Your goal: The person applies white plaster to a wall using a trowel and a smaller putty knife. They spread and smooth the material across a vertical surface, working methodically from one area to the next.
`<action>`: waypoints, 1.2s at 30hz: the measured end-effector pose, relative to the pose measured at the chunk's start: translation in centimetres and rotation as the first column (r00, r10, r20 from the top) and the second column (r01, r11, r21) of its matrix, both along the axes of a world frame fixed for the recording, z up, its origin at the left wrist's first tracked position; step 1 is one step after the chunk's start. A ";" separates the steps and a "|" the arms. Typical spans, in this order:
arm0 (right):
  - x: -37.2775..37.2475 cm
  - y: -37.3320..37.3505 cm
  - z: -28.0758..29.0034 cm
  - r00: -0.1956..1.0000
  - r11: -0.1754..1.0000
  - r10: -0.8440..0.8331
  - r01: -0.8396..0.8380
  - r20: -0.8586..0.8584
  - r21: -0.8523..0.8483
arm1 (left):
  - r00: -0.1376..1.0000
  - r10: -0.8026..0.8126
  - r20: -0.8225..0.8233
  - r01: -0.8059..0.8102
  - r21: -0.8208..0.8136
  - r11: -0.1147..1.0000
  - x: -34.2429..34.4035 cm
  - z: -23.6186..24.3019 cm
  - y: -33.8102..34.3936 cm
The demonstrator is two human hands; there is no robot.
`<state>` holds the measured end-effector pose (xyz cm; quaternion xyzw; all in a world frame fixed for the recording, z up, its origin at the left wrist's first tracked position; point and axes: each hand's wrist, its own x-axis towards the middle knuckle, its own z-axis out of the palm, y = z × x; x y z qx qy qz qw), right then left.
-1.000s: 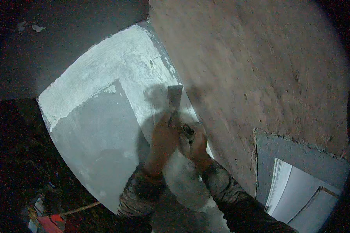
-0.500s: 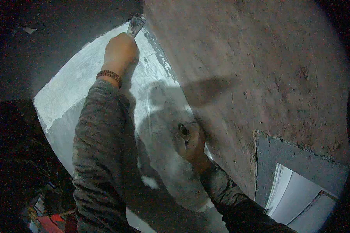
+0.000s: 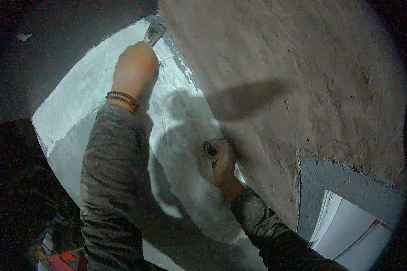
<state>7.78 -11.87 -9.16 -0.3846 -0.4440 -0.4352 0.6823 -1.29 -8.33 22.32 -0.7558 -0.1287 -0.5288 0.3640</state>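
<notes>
My left hand, a bead bracelet at its wrist, grips a putty knife with the blade against the top corner of a curved surface streaked with white coating over grey. My right hand is lower, in shadow near the surface's right edge, closed on a tool with a dark, round-ended handle. The rest of that tool is hard to make out.
A rough brown wall fills the right, with a grey-bordered opening low down holding pale panels. A dark grey surface lies upper left. At lower left are dark branches and a red object.
My left hand rose from beside the right hand to the top corner with the putty knife, then shifted slightly down and left. My right hand stayed low, drifting a little left in the picture.
</notes>
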 end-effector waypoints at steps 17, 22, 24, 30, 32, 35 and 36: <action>0.4 0.2 -0.3 0.993 0.987 -0.121 0.118 -0.016 -0.113 | 0.999 -0.033 -0.025 0.031 -0.072 0.997 -1.6 -3.0 -0.2; 0.4 0.7 -0.6 0.990 0.991 -0.126 0.128 -0.062 0.031 | 0.992 -0.040 -0.121 0.030 -0.080 0.996 -0.9 -6.4 1.1; 0.2 0.7 -0.8 0.977 0.975 -0.214 0.213 -0.004 0.058 | 0.978 -0.088 -0.187 0.087 -0.013 0.996 -1.8 -8.6 1.0; -0.1 0.0 -0.9 0.989 0.986 -0.149 0.147 -0.014 -0.074 | 0.977 -0.121 -0.177 0.100 -0.122 0.987 -3.0 -8.3 -0.5; 0.0 -0.1 -0.7 0.994 0.992 -0.109 0.108 -0.008 -0.061 | 0.991 -0.053 -0.126 0.046 -0.052 0.998 -2.5 -6.9 -0.2; 0.3 0.1 -0.8 0.989 0.990 -0.138 0.139 0.046 -0.025 | 0.984 -0.093 -0.154 0.084 -0.061 0.995 -1.8 -7.4 0.7; 0.3 0.2 -0.9 0.983 0.986 -0.168 0.169 0.068 -0.008 | 0.976 -0.109 -0.189 0.099 -0.062 0.993 -1.8 -8.4 1.1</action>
